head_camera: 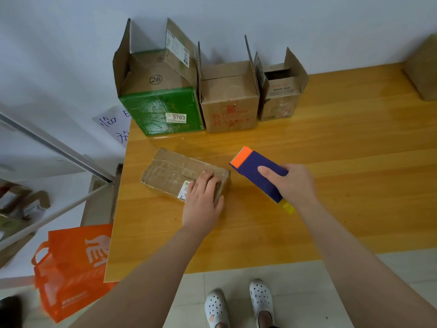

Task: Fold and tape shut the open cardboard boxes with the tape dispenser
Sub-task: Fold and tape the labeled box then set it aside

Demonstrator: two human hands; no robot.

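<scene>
Head view: L hand (203, 200) lay on the near-right end of the flat box (175, 171), fingers fairly straight over the top, thumb down against the end face; pressing it, not lifting. R hand (293, 183) was wrapped round the tape dispenser (257, 172), index finger stretched along its blue body, orange toothed edge pointing away from the person, just right of the flat box and apart from it. Whether the dispenser touched the table (331, 162) couldn't be told

Flat box sat near the table's left edge, flaps down, glossy tape strips across the top and a white label partly under the L fingers, so prob. sealed already. Judgement: light, stiff cardboard, won't crush under a palm; the taped skin looked slick, so hold it by pressing down on top or clamping the short ends. Dispenser: rigid, light; grip the body, keep fingers off the teeth

Beyond the flat box, against the wall, 3 open boxes stood in a close row. Green box (160, 110) was straight behind it, outer flaps upright, inner flaps partly folded in. Plain brown box (229, 107) was behind and to the right, side flaps up, one flap folded over. Small box (280, 100) was furthest right, flaps splayed, dark opening. Contents of all 3: couldn't tell. The upright flaps should bend easily at their creases; take them at the free edge. Another carton (423, 69) was far right of the flat box, cut by the frame. An orange bag (71, 268) was left of the flat box and nearer the person, off the table
</scene>
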